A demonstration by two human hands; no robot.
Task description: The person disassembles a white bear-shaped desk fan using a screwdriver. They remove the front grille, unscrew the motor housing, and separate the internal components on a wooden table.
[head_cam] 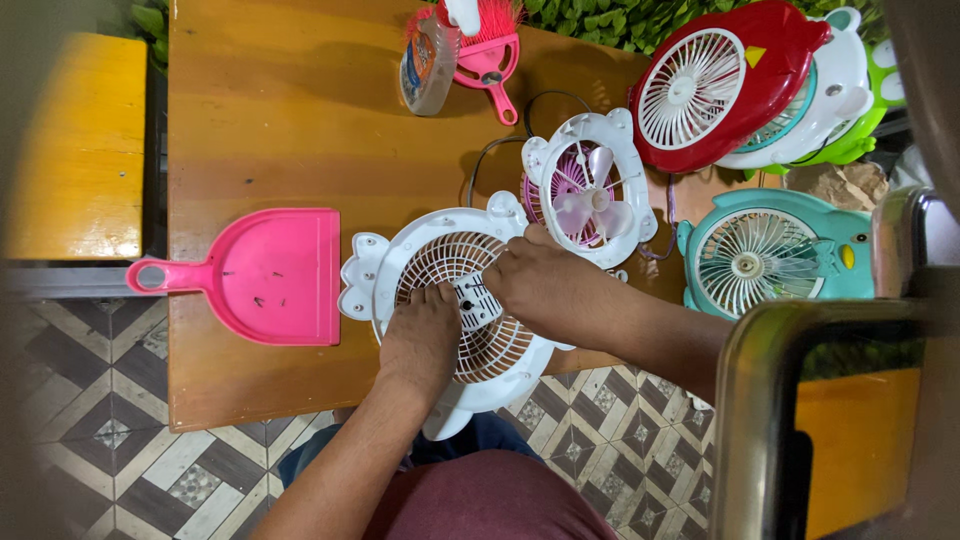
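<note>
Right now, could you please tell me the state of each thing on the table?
White grille: detached, flat, under both hands.
Left hand: pressing the grille.
Right hand: at the grille's hub.
Open fan: uncovered, blades bare.
Teal fan: assembled.
Red fan: assembled.
Dustpan: flat, holding specks.

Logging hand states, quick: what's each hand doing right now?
Left hand: fingers curled, pressing on the white fan grille; a full grip cannot be told.
Right hand: closed on the grille's centre hub.
</note>
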